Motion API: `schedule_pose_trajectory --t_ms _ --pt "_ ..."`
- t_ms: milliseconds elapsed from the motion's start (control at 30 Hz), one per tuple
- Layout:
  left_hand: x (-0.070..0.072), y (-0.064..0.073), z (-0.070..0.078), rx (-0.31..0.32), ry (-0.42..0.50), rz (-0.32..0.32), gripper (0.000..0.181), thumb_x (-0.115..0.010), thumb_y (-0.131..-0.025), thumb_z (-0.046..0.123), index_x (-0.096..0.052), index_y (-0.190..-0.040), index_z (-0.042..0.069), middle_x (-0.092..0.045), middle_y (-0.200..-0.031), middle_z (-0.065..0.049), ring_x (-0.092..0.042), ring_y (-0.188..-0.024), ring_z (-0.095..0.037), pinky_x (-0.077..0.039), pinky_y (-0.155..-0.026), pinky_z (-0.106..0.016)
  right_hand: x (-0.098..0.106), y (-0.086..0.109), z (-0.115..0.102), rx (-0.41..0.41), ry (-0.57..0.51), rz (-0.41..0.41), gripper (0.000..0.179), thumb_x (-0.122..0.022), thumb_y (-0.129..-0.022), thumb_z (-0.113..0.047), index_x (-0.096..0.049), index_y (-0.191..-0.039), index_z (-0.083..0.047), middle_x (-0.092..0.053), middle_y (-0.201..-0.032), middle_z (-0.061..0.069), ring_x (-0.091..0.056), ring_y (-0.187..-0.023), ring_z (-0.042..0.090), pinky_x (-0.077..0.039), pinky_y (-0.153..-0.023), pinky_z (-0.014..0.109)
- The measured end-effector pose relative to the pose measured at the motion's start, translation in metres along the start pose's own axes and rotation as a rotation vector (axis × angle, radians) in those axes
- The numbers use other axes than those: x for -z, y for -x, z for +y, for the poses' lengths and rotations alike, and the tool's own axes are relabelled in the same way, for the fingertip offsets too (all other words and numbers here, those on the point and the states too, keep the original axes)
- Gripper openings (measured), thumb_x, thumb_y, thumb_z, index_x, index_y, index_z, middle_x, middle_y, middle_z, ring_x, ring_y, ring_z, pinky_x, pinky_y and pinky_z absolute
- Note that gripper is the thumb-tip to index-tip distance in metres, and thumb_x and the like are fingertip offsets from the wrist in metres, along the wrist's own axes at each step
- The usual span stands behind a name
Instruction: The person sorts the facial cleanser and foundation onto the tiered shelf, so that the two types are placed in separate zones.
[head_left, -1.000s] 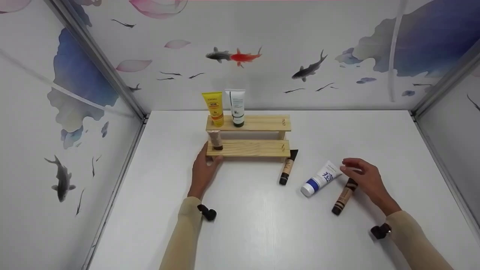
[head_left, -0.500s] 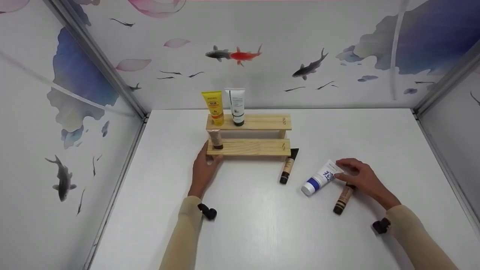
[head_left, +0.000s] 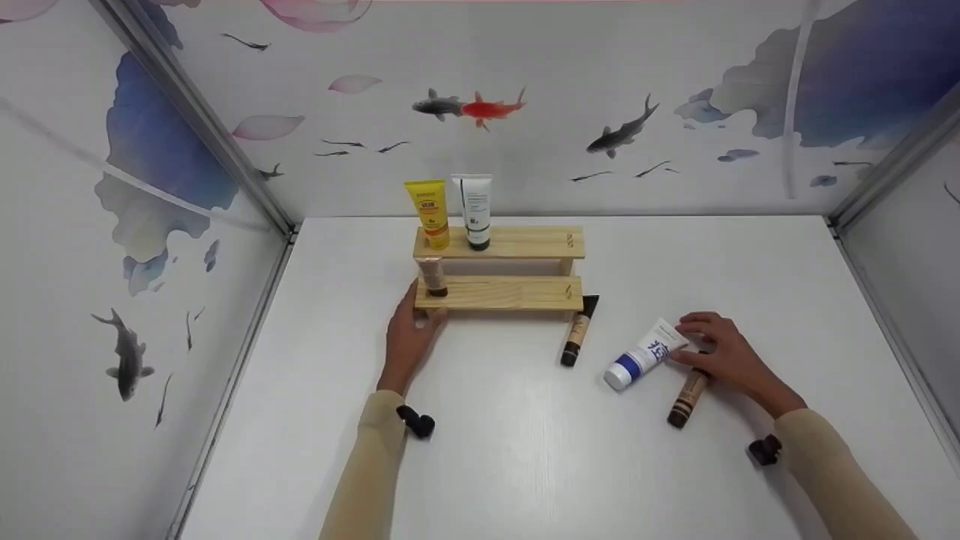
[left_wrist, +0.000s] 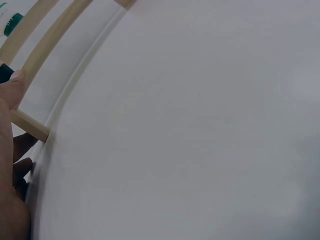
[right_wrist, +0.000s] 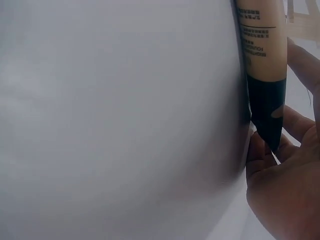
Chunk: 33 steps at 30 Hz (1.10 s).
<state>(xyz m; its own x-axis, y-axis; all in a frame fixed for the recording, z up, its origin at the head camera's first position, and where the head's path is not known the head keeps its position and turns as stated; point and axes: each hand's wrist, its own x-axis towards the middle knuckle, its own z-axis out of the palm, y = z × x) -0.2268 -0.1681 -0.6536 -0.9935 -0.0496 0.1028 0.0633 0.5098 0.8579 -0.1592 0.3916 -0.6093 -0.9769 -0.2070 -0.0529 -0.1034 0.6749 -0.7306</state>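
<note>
Blue-banded tube [head_left: 641, 356], white table [head_left: 510, 457], fish-print wall [head_left: 540, 169]

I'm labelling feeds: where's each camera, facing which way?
Head: worn there, looking forward and down at the wooden rack; sleeves, left grip and right grip show.
Left wrist: worn there, facing table and rack; left grip at left edge.
Right wrist: worn there, facing table and tan tube; right grip at right edge.
Head and left wrist share the rack.
</note>
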Motion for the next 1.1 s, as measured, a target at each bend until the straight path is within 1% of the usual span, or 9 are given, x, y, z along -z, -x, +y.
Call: schedule_pose_trajectory --t_ms 100,133,267,433,567,700,800,1000,1100 --pt "0.001 0.000 0.000 0.002 -0.001 -0.001 0.091 -0.070 -0.106 0.057 -0.029 -0.176 0.015 -0.039 -0.176 -0.010 -0.038 -0.161 -0.030 -0.030 -0.132 -0.050 0.000 -0.006 -0.005 -0.021 0.019 -0.013 0.057 -0.086 -0.100 -0.031 -0.069 -0.137 0.009 -0.050 -0.154 0.029 -0.040 -0.144 0.050 -0.043 -0.114 0.065" --pt "0.001 0.000 0.000 0.000 0.002 -0.002 0.091 -0.071 -0.106 0.056 -0.029 -0.176 0.015 -0.039 -0.176 -0.010 -0.037 -0.161 -0.030 -0.030 -0.133 -0.050 0.000 -0.007 -0.007 -0.033 0.022 -0.019 0.058 -0.086 -0.100 -0.033 -0.069 -0.136 0.010 -0.049 -0.154 0.030 -0.040 -0.144 0.051 -0.042 -0.114 0.068" --pt "0.001 0.000 0.000 -0.005 0.002 0.001 0.093 -0.071 -0.105 0.057 -0.029 -0.176 0.013 -0.039 -0.176 -0.011 -0.037 -0.162 -0.031 -0.030 -0.133 -0.050 0.002 -0.011 -0.013 -0.072 0.026 -0.032 0.060 -0.086 -0.099 -0.036 -0.070 -0.130 0.012 -0.048 -0.153 0.032 -0.040 -0.143 0.054 -0.040 -0.116 0.072" --pt "0.001 0.001 -0.001 -0.009 0.004 0.004 0.093 -0.071 -0.105 0.058 -0.030 -0.175 0.013 -0.039 -0.176 -0.011 -0.038 -0.161 -0.032 -0.030 -0.133 -0.051 0.004 -0.011 -0.017 -0.131 -0.032 -0.051 0.056 -0.087 -0.099 -0.035 -0.068 -0.126 0.010 -0.044 -0.157 0.032 -0.039 -0.146 0.054 -0.038 -0.119 0.073" --pt "0.001 0.001 0.000 -0.003 0.015 0.005 0.092 -0.070 -0.105 0.060 -0.030 -0.176 0.015 -0.039 -0.176 -0.010 -0.037 -0.162 -0.030 -0.029 -0.133 -0.050 0.007 -0.009 -0.020 -0.165 -0.077 -0.056 0.059 -0.086 -0.100 -0.037 -0.064 -0.131 0.008 -0.048 -0.159 0.031 -0.044 -0.145 0.052 -0.043 -0.117 0.065" --pt "0.001 0.000 0.000 0.011 0.013 0.002 0.093 -0.069 -0.104 0.062 -0.030 -0.176 0.017 -0.039 -0.177 -0.008 -0.036 -0.162 -0.030 -0.028 -0.133 -0.050 0.011 -0.008 -0.025 -0.191 -0.079 -0.068 0.063 -0.084 -0.100 -0.042 -0.064 -0.137 0.005 -0.059 -0.151 0.029 -0.055 -0.138 0.048 -0.054 -0.103 0.041" --pt "0.001 0.000 0.001 0.021 0.008 0.000 0.093 -0.069 -0.104 0.063 -0.030 -0.176 0.018 -0.039 -0.177 -0.008 -0.036 -0.162 -0.029 -0.029 -0.133 -0.050 0.013 -0.008 -0.030 -0.204 -0.079 -0.070 0.063 -0.084 -0.100 -0.043 -0.064 -0.136 0.005 -0.065 -0.144 0.028 -0.062 -0.131 0.044 -0.056 -0.089 0.026" --pt "0.001 -0.001 0.000 0.007 0.000 -0.002 0.095 -0.068 -0.104 0.063 -0.029 -0.176 0.015 -0.039 -0.176 -0.010 -0.037 -0.162 -0.030 -0.030 -0.132 -0.050 0.017 -0.008 -0.041 -0.185 -0.172 -0.049 0.055 -0.086 -0.100 -0.034 -0.061 -0.132 0.004 -0.074 -0.128 0.020 -0.067 -0.103 0.020 -0.057 -0.081 0.027" --pt "0.000 0.000 0.000 0.005 -0.006 -0.002 0.096 -0.068 -0.104 0.065 -0.029 -0.176 0.016 -0.039 -0.176 -0.011 -0.037 -0.162 -0.030 -0.029 -0.133 -0.050 0.017 -0.007 -0.046 -0.185 -0.225 -0.031 0.052 -0.087 -0.099 -0.031 -0.061 -0.130 0.002 -0.077 -0.124 0.016 -0.066 -0.095 0.013 -0.057 -0.081 0.029"
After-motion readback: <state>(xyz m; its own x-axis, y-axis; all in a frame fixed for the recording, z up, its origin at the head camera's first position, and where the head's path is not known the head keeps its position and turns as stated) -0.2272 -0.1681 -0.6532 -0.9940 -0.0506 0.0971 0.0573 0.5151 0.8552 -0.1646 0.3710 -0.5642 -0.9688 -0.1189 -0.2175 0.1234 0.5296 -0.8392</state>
